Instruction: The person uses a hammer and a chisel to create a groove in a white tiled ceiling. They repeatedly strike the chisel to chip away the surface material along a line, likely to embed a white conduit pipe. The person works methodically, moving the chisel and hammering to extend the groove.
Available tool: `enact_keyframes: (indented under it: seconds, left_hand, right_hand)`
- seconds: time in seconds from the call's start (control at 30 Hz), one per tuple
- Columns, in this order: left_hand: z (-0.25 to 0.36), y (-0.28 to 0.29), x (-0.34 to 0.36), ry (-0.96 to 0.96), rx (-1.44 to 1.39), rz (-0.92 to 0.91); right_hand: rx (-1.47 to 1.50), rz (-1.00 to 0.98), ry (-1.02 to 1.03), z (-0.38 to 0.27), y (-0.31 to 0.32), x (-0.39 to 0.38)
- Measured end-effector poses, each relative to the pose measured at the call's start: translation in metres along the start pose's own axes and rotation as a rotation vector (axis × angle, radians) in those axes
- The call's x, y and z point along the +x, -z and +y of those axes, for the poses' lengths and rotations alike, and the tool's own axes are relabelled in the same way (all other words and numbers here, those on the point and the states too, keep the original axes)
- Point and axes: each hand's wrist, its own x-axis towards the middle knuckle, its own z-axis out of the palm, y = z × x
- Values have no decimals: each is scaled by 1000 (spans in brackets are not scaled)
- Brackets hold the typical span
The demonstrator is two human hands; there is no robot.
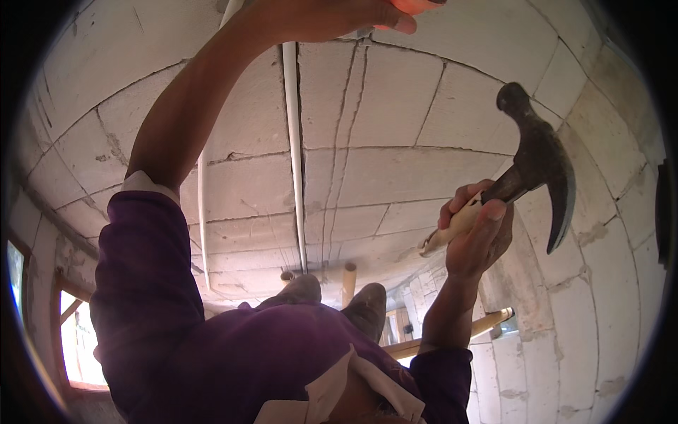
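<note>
1. Our right hand (484, 237) is wrapped around the handle (459, 222) of the claw hammer (537, 152), close under its head and well apart from our left hand (332, 20); a swing from so short a grip could land weak or crooked.
2. Our left hand touches an orange object (418, 5) at the upper edge, which cuts both off; we cannot tell how far its fingers close. A loose hold could let the object drop.
3. A stray blow could catch our fingers, crack the white pipe (293, 134) or chip the block wall (395, 173).
4. A low backswing might knock our forearm against the wooden pole (491, 322).
</note>
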Motion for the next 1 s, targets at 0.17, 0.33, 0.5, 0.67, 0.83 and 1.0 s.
enact_keyframes:
  seconds: [0.17,0.33,0.5,0.67,0.83,1.0]
  left_hand:
    - [1,-4,7,-63,77,-20]
    - [-3,-7,8,-154,14,-24]
    - [2,-11,6,-124,25,-59]
    - [-13,-6,8,-261,38,-98]
    - [-1,-7,2,-112,12,-51]
    - [-20,-6,6,-248,-38,-98]
  right_hand:
    - [-67,80,74,-22,-7,27]
    - [188,261,99,-30,-17,48]
    - [-84,-17,158,-24,-10,64]
    - [244,96,100,-38,-16,62]
    - [-293,-98,59,-41,-11,68]
    - [165,-168,100,-22,-6,69]
